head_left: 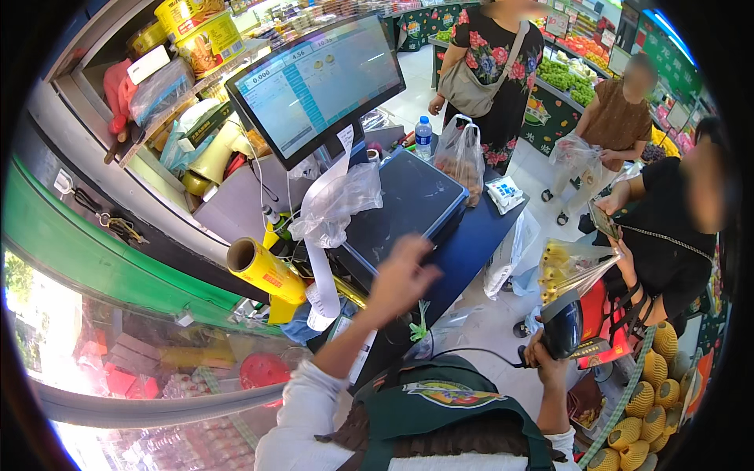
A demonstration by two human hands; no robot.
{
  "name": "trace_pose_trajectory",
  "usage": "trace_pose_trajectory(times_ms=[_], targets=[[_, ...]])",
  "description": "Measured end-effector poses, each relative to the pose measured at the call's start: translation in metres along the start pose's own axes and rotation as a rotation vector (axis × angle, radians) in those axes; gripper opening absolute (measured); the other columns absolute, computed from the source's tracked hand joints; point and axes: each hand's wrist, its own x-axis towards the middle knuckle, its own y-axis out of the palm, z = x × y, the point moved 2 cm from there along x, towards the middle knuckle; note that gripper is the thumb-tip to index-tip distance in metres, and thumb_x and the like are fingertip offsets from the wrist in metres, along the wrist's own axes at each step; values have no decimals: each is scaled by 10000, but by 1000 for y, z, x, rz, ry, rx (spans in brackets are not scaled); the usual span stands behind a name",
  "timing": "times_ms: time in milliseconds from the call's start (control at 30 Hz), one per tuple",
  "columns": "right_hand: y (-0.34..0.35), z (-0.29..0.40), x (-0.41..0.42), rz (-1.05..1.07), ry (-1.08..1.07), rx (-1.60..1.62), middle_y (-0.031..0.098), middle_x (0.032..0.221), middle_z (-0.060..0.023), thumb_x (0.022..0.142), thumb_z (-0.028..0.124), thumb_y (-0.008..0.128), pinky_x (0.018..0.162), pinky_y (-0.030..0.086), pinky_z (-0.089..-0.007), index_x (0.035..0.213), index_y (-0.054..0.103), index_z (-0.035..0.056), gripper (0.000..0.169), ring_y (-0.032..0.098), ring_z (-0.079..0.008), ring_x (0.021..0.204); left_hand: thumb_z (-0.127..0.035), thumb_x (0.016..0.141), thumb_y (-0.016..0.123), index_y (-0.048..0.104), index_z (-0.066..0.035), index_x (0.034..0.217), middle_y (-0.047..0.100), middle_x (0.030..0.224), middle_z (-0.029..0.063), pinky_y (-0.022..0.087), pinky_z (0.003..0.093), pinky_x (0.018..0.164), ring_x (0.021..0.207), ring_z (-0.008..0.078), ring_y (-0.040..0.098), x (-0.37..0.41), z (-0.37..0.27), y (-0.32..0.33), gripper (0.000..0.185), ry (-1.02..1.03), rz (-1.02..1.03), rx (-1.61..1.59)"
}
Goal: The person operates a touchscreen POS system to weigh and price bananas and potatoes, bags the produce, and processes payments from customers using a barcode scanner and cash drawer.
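My right hand (545, 356) grips a black handheld barcode scanner (562, 327), whose cable runs back toward the counter. The scanner's head is toward a person holding a phone (604, 221). Blurred by motion, my left hand (406, 271) hovers over the near edge of the black flat-topped scale (406, 206), its fingers apart and nothing visible in them. Behind the scale stands a tilted touchscreen monitor (318, 88). A long paper receipt strip (321, 271) hangs down left of the scale, with a crumpled clear plastic bag (341, 206) against it.
A filled plastic bag (462, 159) and a water bottle (423, 138) stand behind the scale. A yellow film roll (268, 271) leans at left. One customer carries bagged yellow fruit (551, 265); two more people stand beyond. Net-wrapped fruit (642, 412) fills a display at lower right.
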Motion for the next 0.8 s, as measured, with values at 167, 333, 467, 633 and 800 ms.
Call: trace_pose_trajectory(times_ms=[167,333,467,633,800], targets=[[-20,-1,-1,-53,109,-94,522,665,-48,788,-29,592,464,399,-248,864,516,25,120,518,-122,529,-339,752,694,89,-335,1446,294,1412,213,529,463,674,853,406,620,70,147,-86,921,-236,-31,850],[-29,-21,8,-117,142,-92,529,674,-40,776,-47,609,474,411,-251,908,522,30,176,525,-122,531,-187,876,446,554,-94,1168,603,973,169,510,459,722,850,330,628,48,285,-153,325,-518,-235,1076],[-38,-38,21,-202,146,3,519,679,-36,778,-55,612,472,419,-251,926,509,22,196,522,-125,515,-171,859,459,603,-89,1144,593,1173,129,509,396,786,972,334,616,31,299,-164,331,-946,283,1212],[-42,-57,52,-169,176,42,489,722,-34,793,-76,570,471,422,-267,1164,435,-23,399,480,-119,492,-185,767,611,660,-156,1103,615,1161,100,498,458,819,1004,266,624,48,315,-197,340,-1360,345,1441],[-39,-60,79,-244,179,68,512,735,-37,784,-51,609,479,439,-258,1089,479,-17,333,514,-128,515,-98,696,660,698,-91,763,673,750,101,530,379,628,759,278,667,152,69,-112,77,-309,285,1357]])
